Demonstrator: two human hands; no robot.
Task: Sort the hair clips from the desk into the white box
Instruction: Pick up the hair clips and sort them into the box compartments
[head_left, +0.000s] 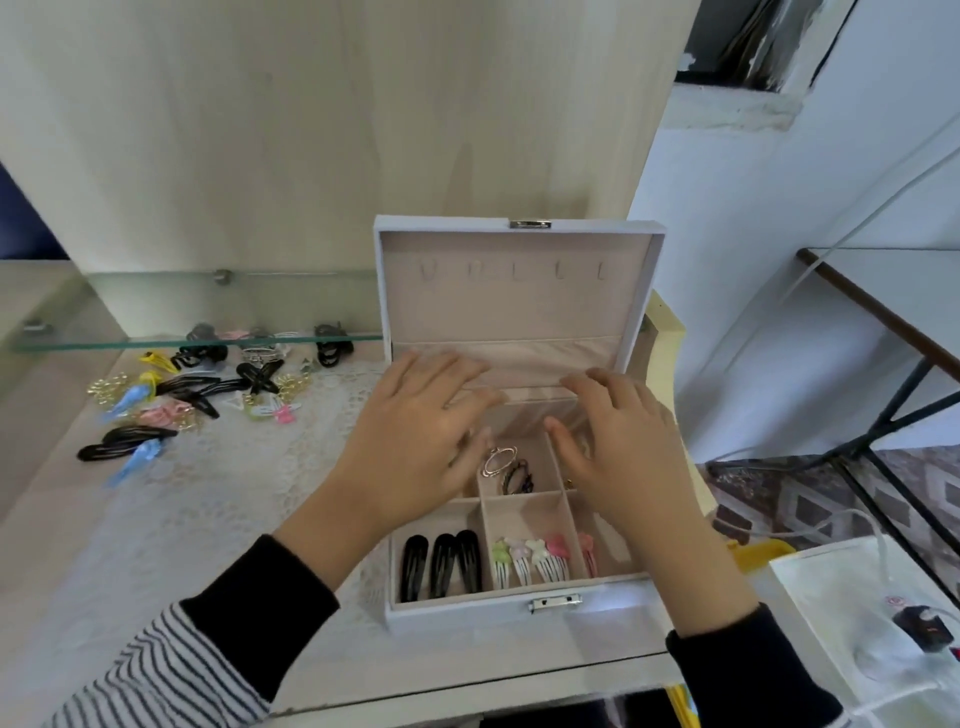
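The white box (467, 613) stands open on the desk, its lid upright against the wall. Three black snap clips (441, 566) lie in its front left compartment. Several small pastel clips (535, 561) fill the front middle one. A metal oval clip (500, 461) and a dark clip lie in a middle compartment. My left hand (415, 447) and my right hand (618, 447) hover flat over the back of the box, fingers spread, holding nothing. A pile of loose hair clips (208, 389) lies on the desk to the left.
A glass shelf (156, 312) runs above the clip pile, with claw clips beneath its edge. A lace cloth (260, 493) covers the desk. A white tray (831, 597) with a charger and cables sits at the right, beside a dark-framed table (883, 312).
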